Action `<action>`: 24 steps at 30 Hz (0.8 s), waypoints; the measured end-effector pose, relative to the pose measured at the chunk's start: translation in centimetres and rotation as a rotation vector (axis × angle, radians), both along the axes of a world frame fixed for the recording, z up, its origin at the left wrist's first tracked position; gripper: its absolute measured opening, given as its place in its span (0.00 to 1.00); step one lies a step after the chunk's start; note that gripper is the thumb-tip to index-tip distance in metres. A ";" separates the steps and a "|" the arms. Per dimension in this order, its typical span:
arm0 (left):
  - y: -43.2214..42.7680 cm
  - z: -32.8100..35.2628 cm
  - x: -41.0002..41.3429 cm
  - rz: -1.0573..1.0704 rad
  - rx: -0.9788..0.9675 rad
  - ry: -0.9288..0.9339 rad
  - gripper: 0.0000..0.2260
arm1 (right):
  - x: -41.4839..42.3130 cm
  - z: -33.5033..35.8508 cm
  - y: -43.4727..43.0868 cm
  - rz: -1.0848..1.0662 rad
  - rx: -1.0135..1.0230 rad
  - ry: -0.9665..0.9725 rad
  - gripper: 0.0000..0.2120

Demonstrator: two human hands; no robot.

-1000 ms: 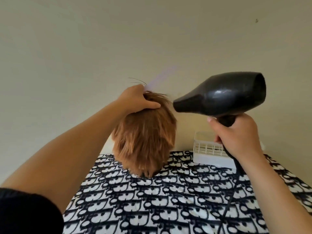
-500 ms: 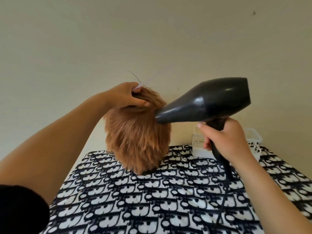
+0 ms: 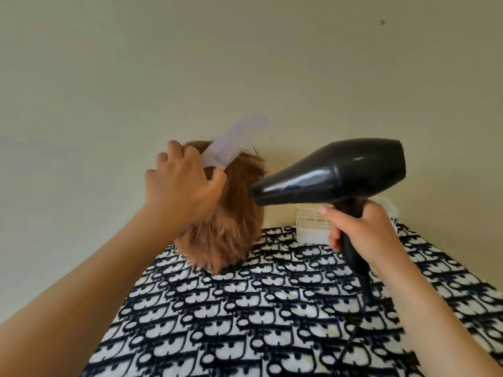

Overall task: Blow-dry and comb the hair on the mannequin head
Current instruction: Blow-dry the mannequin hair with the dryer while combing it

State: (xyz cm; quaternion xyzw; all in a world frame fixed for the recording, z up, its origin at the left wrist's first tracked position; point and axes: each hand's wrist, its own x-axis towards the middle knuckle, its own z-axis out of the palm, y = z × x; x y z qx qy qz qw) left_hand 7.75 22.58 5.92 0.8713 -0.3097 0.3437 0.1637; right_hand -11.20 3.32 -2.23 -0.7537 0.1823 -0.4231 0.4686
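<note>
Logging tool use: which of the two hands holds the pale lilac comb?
The left hand holds the pale lilac plastic comb atop the ginger-haired mannequin head; the right hand grips the black hair dryer.

A plain cream wall bears one small dark speck; a black-and-white patterned cloth spreads below it.

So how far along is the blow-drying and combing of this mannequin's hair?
Done: both tools are in use. In hand: the left hand holds the lilac comb with its teeth at the crown, and the right hand grips the black hair dryer, nozzle pointed at the side of the ginger hair. Left: tufts stick out at the top and the lower edge, so it likely needs more passes.
</note>
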 end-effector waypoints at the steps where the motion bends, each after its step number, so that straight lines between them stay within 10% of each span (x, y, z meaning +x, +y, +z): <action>1: 0.4 0.2 -0.1 -0.006 -0.031 0.022 0.22 | -0.1 -0.1 -0.1 -0.028 -0.034 0.011 0.15; 7: 1.7 0.9 0.9 -0.025 -0.052 0.333 0.32 | 0.3 0.1 0.4 -0.096 -0.175 0.063 0.14; 18: 2.1 0.9 1.7 -0.243 -0.139 0.684 0.18 | 0.9 -1.7 1.5 -0.072 -0.162 0.149 0.10; 24: 2.1 0.1 1.9 -0.285 -0.206 0.439 0.09 | 0.6 -1.9 1.4 -0.047 -0.176 0.186 0.10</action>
